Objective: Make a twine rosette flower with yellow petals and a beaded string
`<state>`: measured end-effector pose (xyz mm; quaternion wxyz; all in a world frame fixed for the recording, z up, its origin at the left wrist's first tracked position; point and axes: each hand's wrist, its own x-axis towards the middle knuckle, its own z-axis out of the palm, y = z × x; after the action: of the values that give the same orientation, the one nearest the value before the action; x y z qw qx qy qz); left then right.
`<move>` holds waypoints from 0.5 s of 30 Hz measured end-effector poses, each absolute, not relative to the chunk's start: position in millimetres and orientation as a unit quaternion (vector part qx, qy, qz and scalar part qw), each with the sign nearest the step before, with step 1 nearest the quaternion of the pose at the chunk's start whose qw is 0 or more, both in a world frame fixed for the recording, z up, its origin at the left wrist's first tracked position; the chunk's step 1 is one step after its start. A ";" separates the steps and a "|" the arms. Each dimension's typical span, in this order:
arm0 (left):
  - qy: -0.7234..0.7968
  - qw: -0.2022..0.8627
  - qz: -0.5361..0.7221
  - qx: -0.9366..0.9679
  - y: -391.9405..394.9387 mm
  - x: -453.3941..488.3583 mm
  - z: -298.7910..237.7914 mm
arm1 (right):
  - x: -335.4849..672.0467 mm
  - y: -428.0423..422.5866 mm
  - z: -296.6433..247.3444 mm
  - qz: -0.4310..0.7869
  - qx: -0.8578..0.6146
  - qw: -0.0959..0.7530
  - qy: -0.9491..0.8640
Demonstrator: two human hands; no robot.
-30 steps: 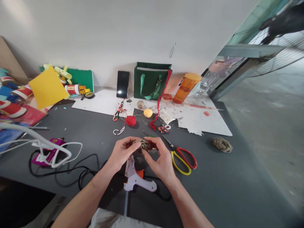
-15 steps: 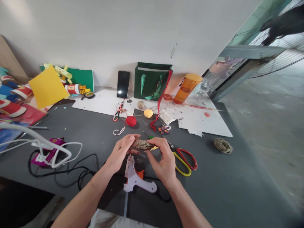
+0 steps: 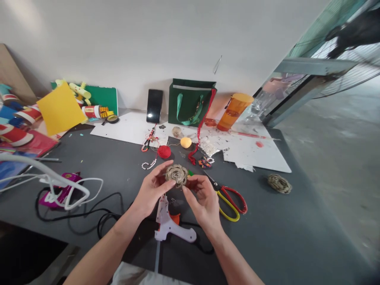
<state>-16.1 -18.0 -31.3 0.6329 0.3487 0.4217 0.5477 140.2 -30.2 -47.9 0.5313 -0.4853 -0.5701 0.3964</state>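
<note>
A grey-brown rosette of coiled cord, shaped like a flower (image 3: 177, 175), is held up between my two hands above the table. My left hand (image 3: 151, 190) pinches its left side, thumb across the front. On the other side, the fingertips of my right hand (image 3: 204, 198) grip the right rim. Below them lies a white glue gun (image 3: 170, 223) with an orange trigger and a glue stick out of its back. Scissors (image 3: 227, 198) with one red and one yellow handle rest just right of my right hand. A similar cord flower (image 3: 279, 183) sits farther right.
Beyond my hands lie a red yarn ball (image 3: 164, 151), a yellow ball (image 3: 185, 142) and a bead string (image 3: 149, 164). A phone (image 3: 154, 105), green gift bag (image 3: 191, 102) and orange bottle (image 3: 234, 112) stand by the wall. Cables (image 3: 109, 215) and a purple device (image 3: 61, 190) lie left.
The cord flower has tilted from edge-on so that its layered face shows toward me. Both hands have turned with it and keep their hold; the things on the table stay put.
</note>
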 end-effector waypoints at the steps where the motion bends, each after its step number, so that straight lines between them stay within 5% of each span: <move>1: 0.423 0.630 0.547 0.354 -17.8 -16.2 -31.6 | 139.1 -30.1 -48.5 0.410 -0.487 0.529 -0.561; 15: 0.420 0.644 0.548 0.329 -18.1 -14.9 -33.5 | 140.2 -25.0 -46.9 0.480 -0.457 0.554 -0.504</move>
<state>-14.9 -18.1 -33.5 0.6443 0.3286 0.4203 0.5480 140.2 -25.0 -46.9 0.5537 -0.4566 -0.5043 0.4802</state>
